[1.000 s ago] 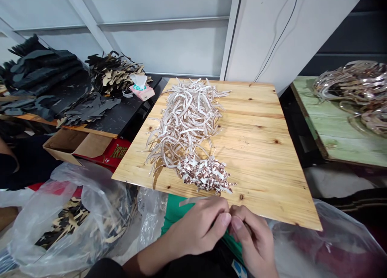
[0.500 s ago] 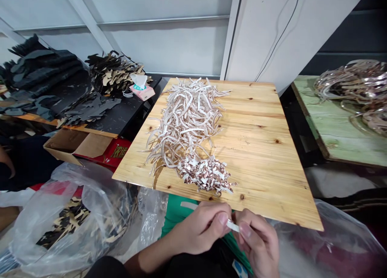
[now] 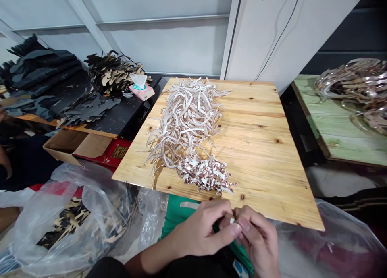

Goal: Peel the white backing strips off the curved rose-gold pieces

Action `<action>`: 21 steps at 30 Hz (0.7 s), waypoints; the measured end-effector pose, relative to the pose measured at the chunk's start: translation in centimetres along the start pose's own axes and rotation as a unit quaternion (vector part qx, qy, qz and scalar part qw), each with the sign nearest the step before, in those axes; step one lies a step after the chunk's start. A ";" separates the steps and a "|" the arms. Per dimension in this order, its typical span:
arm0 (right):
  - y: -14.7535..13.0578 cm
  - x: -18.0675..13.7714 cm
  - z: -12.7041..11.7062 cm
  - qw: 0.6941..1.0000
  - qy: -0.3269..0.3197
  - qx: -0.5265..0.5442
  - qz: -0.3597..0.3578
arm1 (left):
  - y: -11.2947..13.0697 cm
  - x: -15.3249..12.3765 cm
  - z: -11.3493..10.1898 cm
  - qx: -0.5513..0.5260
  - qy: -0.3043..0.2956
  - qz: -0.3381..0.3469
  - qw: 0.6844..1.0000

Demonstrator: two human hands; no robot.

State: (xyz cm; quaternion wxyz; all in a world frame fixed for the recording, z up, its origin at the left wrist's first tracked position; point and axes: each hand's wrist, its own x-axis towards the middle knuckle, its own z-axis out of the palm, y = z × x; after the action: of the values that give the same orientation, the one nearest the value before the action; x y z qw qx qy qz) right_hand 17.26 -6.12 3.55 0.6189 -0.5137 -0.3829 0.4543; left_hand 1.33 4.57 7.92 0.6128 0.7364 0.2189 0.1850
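Strip (image 3: 232, 220): one, white where it is showing, mostly hidden by fingers. Handling, as judged: very light, thin and pliable, probably bending and creasing easily; a glossy face, if it is matching the tangle (image 3: 189, 117), may be slipping a little under the skin. Suggested hold: a thumb-and-fingertip pinch on the flat faces, close to the end. Position: sitting between both hands at the fingertips, its white end poking up by the left thumb, above the lap and just off the near edge of the tabletop (image 3: 256, 169).

Left hand (image 3: 211, 225): pressing thumb against fingers, pinching the strip. Right hand (image 3: 256, 233): curling its fingers in beside the left, thumb bearing on the strip; firmness not to be told.

Pale band (image 3: 189, 205): lying over green cloth (image 3: 173, 213), just beyond the left hand; whether it is joining the strip cannot be told.

Heap (image 3: 205, 173): coppery and white scraps, lying near the tabletop's front edge, apart from the hands.

Tangle: long, curved, pale lengths, sprawling over the tabletop's left part, touching the heap.

Tissue box (image 3: 143, 92): resting farther left.

Loops (image 3: 353, 82): glossy, lying well apart, at right.
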 end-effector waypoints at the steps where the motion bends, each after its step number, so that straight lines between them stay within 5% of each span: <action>1: 0.1 0.0 0.0 1.000 0.006 0.006 0.002 | 0.1 0.0 -0.1 -0.004 -0.004 0.001 1.000; 13: -0.6 -0.5 1.3 0.998 0.035 0.027 0.048 | -0.3 0.3 -0.2 -0.012 -0.008 0.029 0.999; 21: 0.4 -0.1 0.5 1.000 0.003 0.027 0.009 | -0.7 0.0 0.2 -0.030 0.020 0.011 0.999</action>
State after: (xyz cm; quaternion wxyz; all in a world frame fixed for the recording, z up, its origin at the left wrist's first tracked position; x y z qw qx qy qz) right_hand 16.71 -6.03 3.26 0.6295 -0.5014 -0.3647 0.4684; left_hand 1.34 4.49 7.19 0.6276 0.7166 0.2172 0.2133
